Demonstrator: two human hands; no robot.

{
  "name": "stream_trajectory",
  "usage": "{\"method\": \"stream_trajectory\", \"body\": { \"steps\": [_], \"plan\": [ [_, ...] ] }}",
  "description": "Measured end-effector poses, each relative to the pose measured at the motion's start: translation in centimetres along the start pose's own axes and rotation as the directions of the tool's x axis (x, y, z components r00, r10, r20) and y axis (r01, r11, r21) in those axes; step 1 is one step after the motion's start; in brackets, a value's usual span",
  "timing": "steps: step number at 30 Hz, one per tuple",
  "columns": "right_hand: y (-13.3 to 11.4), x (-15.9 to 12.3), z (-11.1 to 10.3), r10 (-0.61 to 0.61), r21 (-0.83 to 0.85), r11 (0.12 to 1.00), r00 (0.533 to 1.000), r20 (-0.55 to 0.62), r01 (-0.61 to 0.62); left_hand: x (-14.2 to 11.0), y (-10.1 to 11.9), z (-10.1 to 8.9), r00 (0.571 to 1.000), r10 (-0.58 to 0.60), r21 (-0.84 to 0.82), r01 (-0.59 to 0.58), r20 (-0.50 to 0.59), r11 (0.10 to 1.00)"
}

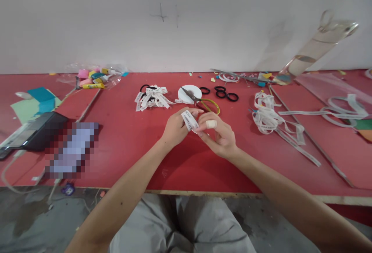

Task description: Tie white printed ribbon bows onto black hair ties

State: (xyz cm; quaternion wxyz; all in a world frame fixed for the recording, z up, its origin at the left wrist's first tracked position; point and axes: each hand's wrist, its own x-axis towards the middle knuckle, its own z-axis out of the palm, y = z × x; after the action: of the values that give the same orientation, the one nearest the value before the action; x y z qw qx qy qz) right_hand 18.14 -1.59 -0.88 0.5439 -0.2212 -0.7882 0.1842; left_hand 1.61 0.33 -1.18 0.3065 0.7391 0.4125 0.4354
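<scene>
A white ribbon (189,120) printed with dark letters is stretched between my two hands above the table's front half. My left hand (175,127) is closed on it, the ribbon crossing over the fingers. My right hand (218,133), with a white wrap on one finger, pinches its right end. Just beyond my hands, scissors (205,104) with yellow-green handles rest partly on a white disc (183,95). Black rings (221,92) lie to the right of the disc. To the left is a pile of tied printed ribbons (153,97) with black rings among them.
Loose printed ribbon (265,117) lies in a tangle at right. A tilted clear bottle (309,53) of liquid stands near the wall. At left are a phone (74,150), a black case (46,131) and a plastic bag (97,76) of small coloured items. The red table's front edge (203,193) is close to my lap.
</scene>
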Motion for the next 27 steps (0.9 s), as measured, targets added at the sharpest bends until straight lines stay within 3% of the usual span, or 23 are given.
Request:
{"method": "stream_trajectory", "body": {
  "steps": [6,12,18,27],
  "plan": [
    [0.14,0.03,0.28,-0.094,-0.084,0.992,0.995,0.033,0.097,0.04,0.09,0.20,0.999,-0.049,-0.067,0.050,0.012,0.997],
    [0.22,-0.09,0.71,-0.147,-0.209,0.967,0.989,0.005,0.144,-0.28,0.11,-0.10,0.998,-0.042,0.145,0.036,0.043,0.989],
    [0.71,-0.20,0.46,-0.054,-0.274,0.961,0.998,-0.025,0.045,-0.24,0.22,-0.14,0.997,-0.037,0.287,0.015,0.072,0.958],
    [0.61,-0.17,0.35,-0.034,-0.234,0.971,0.999,0.020,0.037,-0.30,-0.34,-0.20,0.993,-0.032,0.324,-0.007,0.115,0.946]
  ]
}}
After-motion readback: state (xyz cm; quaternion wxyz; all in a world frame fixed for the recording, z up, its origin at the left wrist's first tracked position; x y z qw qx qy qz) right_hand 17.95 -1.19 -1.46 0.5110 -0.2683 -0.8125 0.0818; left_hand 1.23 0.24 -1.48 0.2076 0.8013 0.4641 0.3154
